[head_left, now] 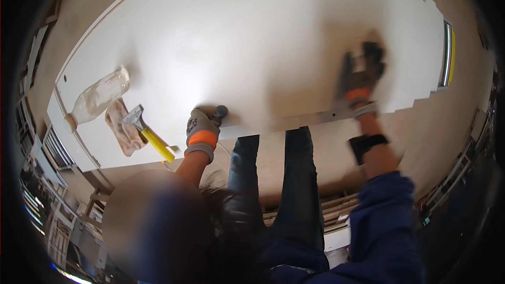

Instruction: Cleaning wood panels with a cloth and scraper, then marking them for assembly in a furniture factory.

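Panel: 1 white panel [236,37], 12 o'clock from picture centre
Hands: 2 gloved; left hand [202,125], right hand [364,71] well apart
Left: 9 o'clock, at near edge, curled; can't tell if gripping
Right: 2 o'clock, blurred, thumb off fingers
On panel, 9 o'clock: 1 bottle [102,93], 1 cloth [117,126], 1 yellow-handled scraper [148,135]

White panel [242,47] open mid-span; bottle [102,94], cloth [118,129], yellow-handled scraper [155,141] obstruct left end.

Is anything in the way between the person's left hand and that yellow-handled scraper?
Nothing visible: only bare white panel shows between the left hand and the scraper. The cloth and bottle lie on the scraper's other side, to its left.
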A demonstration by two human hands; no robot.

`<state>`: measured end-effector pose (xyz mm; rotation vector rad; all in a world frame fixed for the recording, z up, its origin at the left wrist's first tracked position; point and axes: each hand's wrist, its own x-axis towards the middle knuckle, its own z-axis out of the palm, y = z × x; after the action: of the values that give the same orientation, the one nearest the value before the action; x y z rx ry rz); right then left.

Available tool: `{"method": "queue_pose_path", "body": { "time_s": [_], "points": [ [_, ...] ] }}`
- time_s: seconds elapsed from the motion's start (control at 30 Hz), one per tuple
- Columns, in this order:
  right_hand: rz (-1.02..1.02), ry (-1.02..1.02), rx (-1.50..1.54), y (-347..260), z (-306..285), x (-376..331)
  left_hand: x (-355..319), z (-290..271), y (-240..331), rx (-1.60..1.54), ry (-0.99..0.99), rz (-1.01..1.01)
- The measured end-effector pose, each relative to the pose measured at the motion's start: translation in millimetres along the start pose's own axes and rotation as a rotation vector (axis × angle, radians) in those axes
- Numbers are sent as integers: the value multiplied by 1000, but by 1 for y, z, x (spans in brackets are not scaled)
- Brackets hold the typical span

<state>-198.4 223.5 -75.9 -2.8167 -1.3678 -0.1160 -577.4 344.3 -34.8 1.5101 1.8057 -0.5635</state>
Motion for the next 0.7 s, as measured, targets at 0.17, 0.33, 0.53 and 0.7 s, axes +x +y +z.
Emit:
{"method": "queue_pose_path", "body": {
  "time_s": [0.17,0.33,0.53,0.7],
  "points": [
    [-500,-417,332,-192,-21,-129,9,8,-23,43,50,22],
    [-752,-313,611,-161,-21,-125,4,-8,-52,-587,-106,-269],
    [-120,-249,-77,64,-17,-55,-40,2,-24,-219,-30,219],
    [278,-96,-30,94,3,-42,-66,44,55,-269,69,328]
  ]
}}
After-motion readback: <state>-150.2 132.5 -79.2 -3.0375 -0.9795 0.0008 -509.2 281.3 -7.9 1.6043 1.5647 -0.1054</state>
